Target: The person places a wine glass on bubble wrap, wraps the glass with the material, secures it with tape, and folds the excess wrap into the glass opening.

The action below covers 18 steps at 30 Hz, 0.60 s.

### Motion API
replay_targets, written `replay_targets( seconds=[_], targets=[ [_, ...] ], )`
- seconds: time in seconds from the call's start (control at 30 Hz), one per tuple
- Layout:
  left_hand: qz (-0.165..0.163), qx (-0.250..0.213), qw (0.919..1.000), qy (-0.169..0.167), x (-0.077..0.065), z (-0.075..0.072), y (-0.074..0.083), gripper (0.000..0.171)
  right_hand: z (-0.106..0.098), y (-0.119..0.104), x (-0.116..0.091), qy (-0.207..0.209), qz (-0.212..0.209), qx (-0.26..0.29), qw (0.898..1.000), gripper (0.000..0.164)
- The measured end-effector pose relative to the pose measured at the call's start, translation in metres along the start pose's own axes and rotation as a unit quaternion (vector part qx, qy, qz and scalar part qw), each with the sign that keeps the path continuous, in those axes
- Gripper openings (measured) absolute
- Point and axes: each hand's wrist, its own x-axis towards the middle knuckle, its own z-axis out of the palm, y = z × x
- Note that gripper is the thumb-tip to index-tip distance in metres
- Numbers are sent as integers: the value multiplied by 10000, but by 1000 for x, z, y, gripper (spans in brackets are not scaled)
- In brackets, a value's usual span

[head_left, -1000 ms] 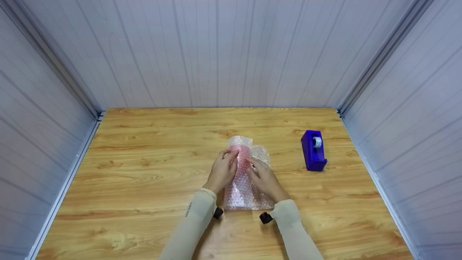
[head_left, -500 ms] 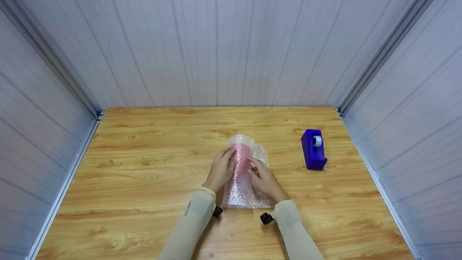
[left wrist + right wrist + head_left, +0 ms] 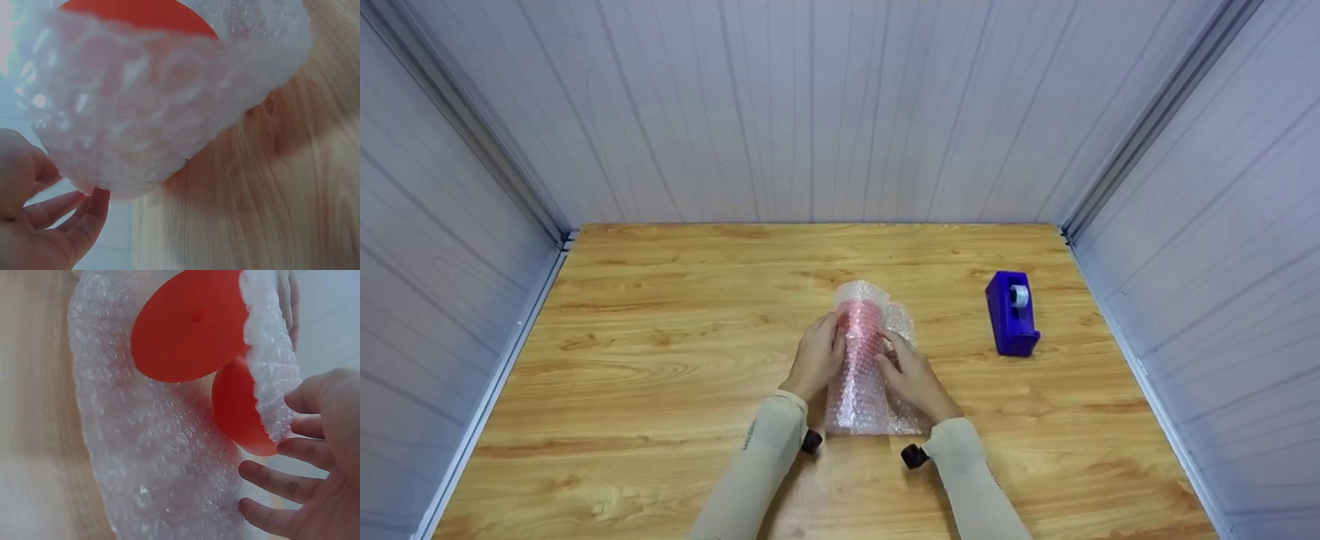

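Wrap Between Two Hands, Long Axis Pointing Away from the Person

The right hand is loosely spread, some fingertips against the edge of the wrap, others extended; no firm grip shows. The left hand has its fingers gently bent, tips touching the opposite flank, without closing round it.

The wrap lies between the palms on the table, its long axis running almost straight ahead, narrower at the far end. Each hand thus meets it from the side, across that axis, and neither is clearly nearer. A loose part of the sheet extends to the right, beyond the right fingertips, so the right hand appears the better placed for it. This crosswise approach is judged the governing relation: pressure from the flanks should roll or tighten the wrap rather than slide it lengthwise.

Within, a red thing shows past the wrap's edges in both wrist views; its full shape is hidden. Farther right, well apart, stands a blue tape dispenser.
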Motion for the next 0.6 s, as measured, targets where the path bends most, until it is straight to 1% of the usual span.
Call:
replay_targets(
  seconds=[0.13,0.37,0.43,0.6],
  targets=[
    [0,19,10000,-24,1,1,1,36,0,1,-1,35,108,97,9999,48],
    [-58,-54,10000,-29,1,3,3,36,-1,4,-2,3,39,89,10000,47],
    [-7,-84,10000,16,1,4,4,36,-1,3,-2,5,18,96,10000,47],
    [266,-50,9996,105,3,4,6,35,-1,3,-2,-4,77,143,9999,46]
  ],
)
